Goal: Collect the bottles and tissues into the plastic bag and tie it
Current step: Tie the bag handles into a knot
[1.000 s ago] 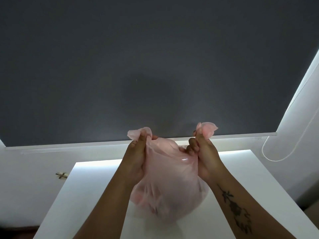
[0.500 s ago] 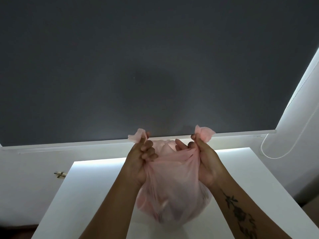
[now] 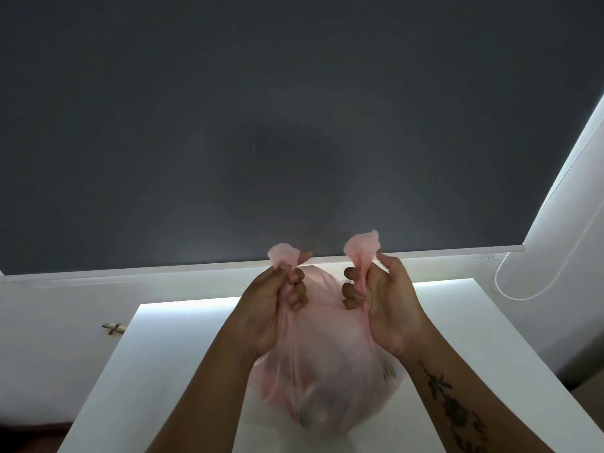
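At the far left a small cross-shaped fitting (image 3: 114, 329) sits on the white wall, just beside the edge of the white table (image 3: 170, 354) that we stand over. Our left hand (image 3: 271, 308) comes next, fingers curled tight around one gathered side of the plastic bag (image 3: 327, 371), with the left corner (image 3: 283, 256) of the film sprouting above the fist. The bag hangs between our hands over the middle of the table, rounded and full. Whether its bottom touches the tabletop we cannot tell. Pale and dark shapes show through the pink film, too blurred to name. The right corner (image 3: 362, 245) stands up near the left one but apart from it, pinched between thumb and curled fingers of our right hand (image 3: 389, 305), whose forearm carries a flower tattoo (image 3: 454, 407). Behind everything hangs a dark blind (image 3: 294, 125), and at the far right its bead cord (image 3: 523, 289) loops down. We judge the collecting done and the knot not yet made. The film looks thin, soft and slippery, so it will stretch rather than hold shape, and the load seems light enough to hang from two pinches. We should keep hold low on each twisted neck, close to the bulge, because the loose tips would slide through our fingers when we cross them.
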Demonstrator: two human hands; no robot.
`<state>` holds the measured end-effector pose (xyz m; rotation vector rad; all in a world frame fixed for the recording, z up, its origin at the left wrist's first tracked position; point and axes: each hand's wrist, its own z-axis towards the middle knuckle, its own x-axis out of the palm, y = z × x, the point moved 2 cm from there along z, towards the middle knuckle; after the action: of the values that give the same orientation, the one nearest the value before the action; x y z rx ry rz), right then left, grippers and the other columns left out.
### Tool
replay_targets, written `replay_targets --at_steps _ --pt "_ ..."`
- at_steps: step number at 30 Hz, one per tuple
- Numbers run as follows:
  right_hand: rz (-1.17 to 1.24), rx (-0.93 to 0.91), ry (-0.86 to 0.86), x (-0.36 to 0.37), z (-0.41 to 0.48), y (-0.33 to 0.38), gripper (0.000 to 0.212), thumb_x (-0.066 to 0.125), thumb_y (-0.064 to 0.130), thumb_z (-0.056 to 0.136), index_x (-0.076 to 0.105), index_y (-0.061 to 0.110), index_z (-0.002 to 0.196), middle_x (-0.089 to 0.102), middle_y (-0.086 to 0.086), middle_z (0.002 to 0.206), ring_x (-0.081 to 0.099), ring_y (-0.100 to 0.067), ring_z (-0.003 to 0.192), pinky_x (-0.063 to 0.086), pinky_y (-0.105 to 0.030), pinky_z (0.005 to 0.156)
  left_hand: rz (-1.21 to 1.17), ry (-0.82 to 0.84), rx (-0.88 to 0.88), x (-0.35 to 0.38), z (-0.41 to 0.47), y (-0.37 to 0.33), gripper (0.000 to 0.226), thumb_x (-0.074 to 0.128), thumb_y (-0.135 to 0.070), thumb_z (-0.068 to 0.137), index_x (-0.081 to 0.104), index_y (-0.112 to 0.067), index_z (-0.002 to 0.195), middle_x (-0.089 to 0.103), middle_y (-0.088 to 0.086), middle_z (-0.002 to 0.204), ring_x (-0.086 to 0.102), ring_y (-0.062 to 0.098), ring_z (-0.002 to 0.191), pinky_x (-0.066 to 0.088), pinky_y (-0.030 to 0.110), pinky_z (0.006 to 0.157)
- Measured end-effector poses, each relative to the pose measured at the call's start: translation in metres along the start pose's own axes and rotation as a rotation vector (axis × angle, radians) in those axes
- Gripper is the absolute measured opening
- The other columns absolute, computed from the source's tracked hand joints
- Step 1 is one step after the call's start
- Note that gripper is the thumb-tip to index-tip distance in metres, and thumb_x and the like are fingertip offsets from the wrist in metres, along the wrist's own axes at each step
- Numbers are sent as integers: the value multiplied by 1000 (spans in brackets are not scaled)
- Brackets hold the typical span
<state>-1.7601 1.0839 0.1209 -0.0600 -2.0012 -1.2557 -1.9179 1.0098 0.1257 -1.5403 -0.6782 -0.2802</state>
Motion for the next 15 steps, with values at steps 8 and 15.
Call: replay_targets --at_steps 8,15 --pt "-134 -156 -142 2 1 -12 21 50 27 101 64 11 100 49 0 72 34 -11 50 36 -24 47 28 -227 51 -2 4 6 35 39 -31 103 63 -7 98 36 1 58 26 10 45 29 25 47" --pt "10 -87 -216 2 1 -12 29 39 32 98 53 13 81 39 0 63 29 -15 50 31 -29 51 -32 -81 61 -3 7 7 28 36 -15 103 59 -8 89 49 3 75 33 11 49 34 25 53"
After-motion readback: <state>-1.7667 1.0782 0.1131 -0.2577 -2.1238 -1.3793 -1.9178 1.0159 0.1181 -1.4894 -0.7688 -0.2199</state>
